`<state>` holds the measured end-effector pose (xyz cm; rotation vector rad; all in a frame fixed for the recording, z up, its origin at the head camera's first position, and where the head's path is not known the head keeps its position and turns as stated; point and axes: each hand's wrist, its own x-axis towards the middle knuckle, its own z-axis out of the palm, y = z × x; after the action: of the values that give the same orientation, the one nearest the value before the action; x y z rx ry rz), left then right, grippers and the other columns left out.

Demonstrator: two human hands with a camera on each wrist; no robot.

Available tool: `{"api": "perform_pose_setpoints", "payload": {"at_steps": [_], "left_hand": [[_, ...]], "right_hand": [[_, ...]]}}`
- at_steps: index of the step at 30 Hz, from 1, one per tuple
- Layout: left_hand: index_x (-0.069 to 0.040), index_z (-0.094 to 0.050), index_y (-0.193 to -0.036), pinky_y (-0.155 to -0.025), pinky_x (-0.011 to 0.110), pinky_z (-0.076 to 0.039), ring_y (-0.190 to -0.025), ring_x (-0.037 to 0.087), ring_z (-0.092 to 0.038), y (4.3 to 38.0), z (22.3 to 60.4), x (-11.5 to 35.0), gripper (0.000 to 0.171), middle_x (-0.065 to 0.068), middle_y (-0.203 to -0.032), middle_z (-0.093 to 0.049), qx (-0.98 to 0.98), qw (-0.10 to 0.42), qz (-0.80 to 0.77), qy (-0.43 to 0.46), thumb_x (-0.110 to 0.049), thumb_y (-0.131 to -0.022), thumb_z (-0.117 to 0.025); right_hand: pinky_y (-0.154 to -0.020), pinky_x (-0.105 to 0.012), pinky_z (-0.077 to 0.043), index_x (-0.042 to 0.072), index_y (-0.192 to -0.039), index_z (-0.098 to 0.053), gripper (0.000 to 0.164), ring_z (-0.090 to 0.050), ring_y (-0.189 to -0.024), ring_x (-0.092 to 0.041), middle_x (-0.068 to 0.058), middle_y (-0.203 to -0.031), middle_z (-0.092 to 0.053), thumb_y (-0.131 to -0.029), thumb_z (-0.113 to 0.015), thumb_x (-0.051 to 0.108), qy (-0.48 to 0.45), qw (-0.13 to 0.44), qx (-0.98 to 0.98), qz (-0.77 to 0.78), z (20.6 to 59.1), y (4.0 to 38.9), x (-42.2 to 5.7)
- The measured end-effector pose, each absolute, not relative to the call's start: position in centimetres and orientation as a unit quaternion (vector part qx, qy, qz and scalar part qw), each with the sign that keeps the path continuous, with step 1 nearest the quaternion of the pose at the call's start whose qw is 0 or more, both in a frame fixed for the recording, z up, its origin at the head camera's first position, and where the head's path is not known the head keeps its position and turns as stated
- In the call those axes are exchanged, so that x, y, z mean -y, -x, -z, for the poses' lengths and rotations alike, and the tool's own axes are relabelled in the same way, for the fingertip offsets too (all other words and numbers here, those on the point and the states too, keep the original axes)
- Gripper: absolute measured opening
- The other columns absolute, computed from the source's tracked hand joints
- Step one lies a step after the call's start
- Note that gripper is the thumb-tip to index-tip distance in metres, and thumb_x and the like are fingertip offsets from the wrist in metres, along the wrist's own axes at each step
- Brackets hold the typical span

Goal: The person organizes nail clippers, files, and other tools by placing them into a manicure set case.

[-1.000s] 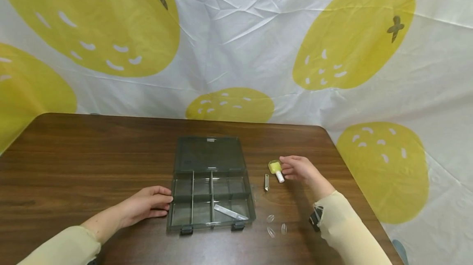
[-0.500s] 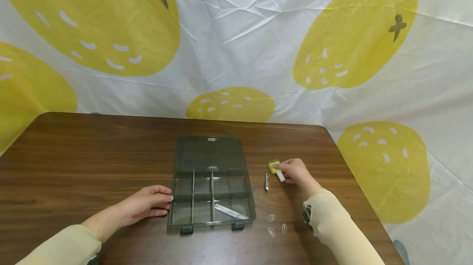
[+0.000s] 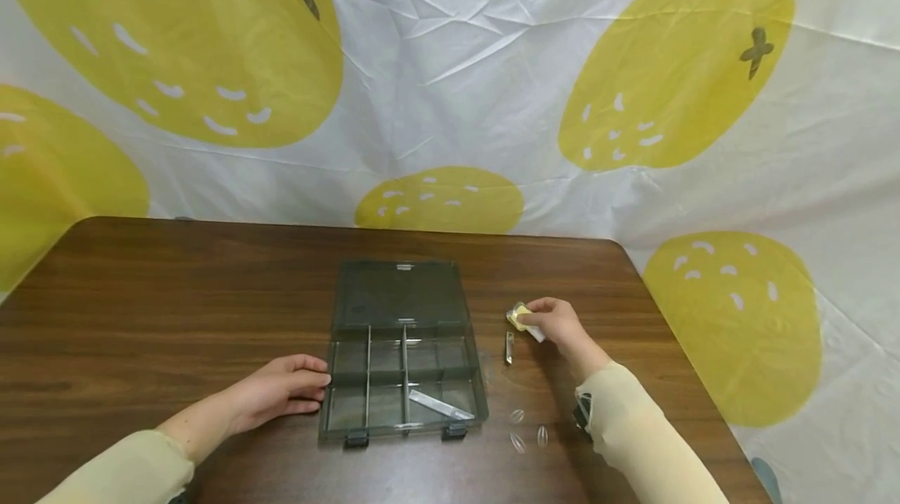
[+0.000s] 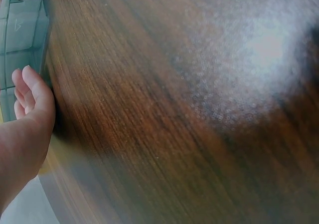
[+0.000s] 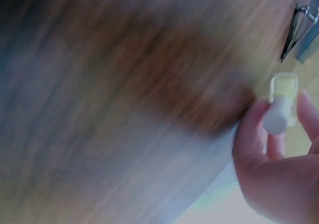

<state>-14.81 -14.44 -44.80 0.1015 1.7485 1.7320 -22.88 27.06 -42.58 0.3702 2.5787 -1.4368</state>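
On the desk (image 3: 176, 285), an open box (image 3: 401, 293) has its lid folded to the far side. The left hand (image 3: 281, 387) rests relaxed against the box's left wall, gripping nothing; the right hand (image 3: 560, 326) pinches. A strip (image 3: 439, 405) lies in the box's near right part. The pinched bottle (image 5: 284, 84) is right of the box, just beyond the clipper (image 3: 509, 348). Picking it up seems the step in hand; the next move would call for a steady pinch, clear of the clipper. Fingers partly cover the bottle; whether it touches the desk is unclear. Three clear ovals (image 3: 517, 442), nearer, are hard to make out.
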Motion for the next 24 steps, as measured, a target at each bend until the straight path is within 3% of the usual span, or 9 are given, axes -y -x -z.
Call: {"api": "perform_pose_setpoints", "payload": {"at_steps": [13, 24], "left_hand": [[0.013, -0.034, -0.124, -0.08, 0.028, -0.052, -0.088, 0.013, -0.053, 14.8, 44.9, 14.4, 0.047, 0.003, -0.097, -0.05, -0.67, 0.332, -0.663, -0.042, -0.016, -0.092, -0.054], [0.012, -0.034, -0.123, -0.082, 0.029, -0.052, -0.089, 0.014, -0.053, 14.8, 44.9, 14.3, 0.048, 0.004, -0.097, -0.049, -0.669, 0.331, -0.664, -0.036, -0.017, -0.092, -0.055]], "right_hand": [[-0.062, -0.017, -0.054, -0.018, -0.112, -0.056, 0.032, -0.06, -0.064, -0.005, 0.005, -0.072, -0.063, -0.085, -0.062, -0.001, -0.083, 0.112, -0.783, 0.606, 41.7, 22.8, -28.7], [-0.067, -0.015, -0.052, 0.0, -0.104, -0.066, 0.018, -0.062, -0.071, -0.004, 0.006, -0.077, -0.065, -0.089, -0.056, 0.0, -0.026, 0.201, -0.751, 0.628, 40.2, 22.2, -28.2]]}}
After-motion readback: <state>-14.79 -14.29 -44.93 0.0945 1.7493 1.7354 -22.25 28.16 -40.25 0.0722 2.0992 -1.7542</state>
